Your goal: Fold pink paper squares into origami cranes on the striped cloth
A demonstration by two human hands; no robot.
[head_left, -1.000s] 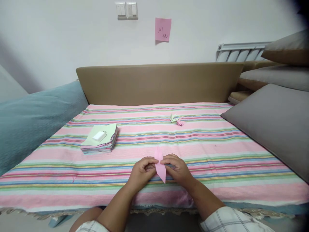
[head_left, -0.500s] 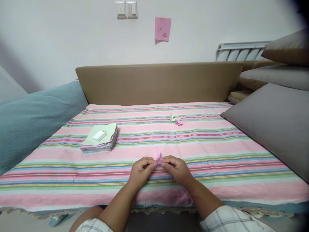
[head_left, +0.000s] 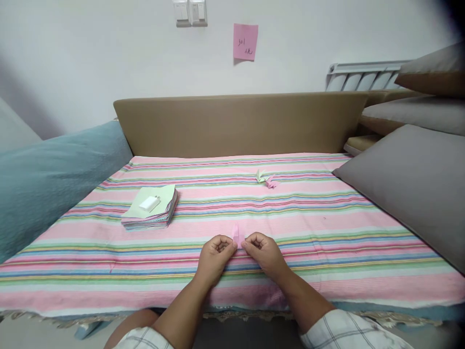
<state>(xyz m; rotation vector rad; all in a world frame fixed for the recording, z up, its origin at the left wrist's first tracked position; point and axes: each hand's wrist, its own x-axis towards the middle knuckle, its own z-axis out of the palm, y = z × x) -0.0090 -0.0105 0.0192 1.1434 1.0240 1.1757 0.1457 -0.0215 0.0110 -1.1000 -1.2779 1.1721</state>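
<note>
A small folded piece of pink origami paper (head_left: pixel 237 233) stands between my two hands, low over the striped cloth. My left hand (head_left: pixel 217 254) pinches its left lower edge between thumb and forefinger. On the other side, my right hand (head_left: pixel 264 249) has thumb and forefinger closed on the right lower edge. The paper looks narrow and pointed at the top; its lower corners are hidden by my fingertips. Farther back lie a pale green paper crane (head_left: pixel 260 177) and a pink paper crane (head_left: pixel 271 182), side by side.
A stack of square coloured paper (head_left: pixel 169 213) sits at the left with a white plug adapter (head_left: pixel 149 203) on top. The striped cloth (head_left: pixel 308 225) covers the seat. Grey cushions (head_left: pixel 410 165) line the right, a blue bolster (head_left: pixel 65 169) the left, a brown backrest (head_left: pixel 240 126) behind.
The pink paper has become narrower, its wide lower part drawn in. My hands have come slightly closer together, still pinching its sides.
</note>
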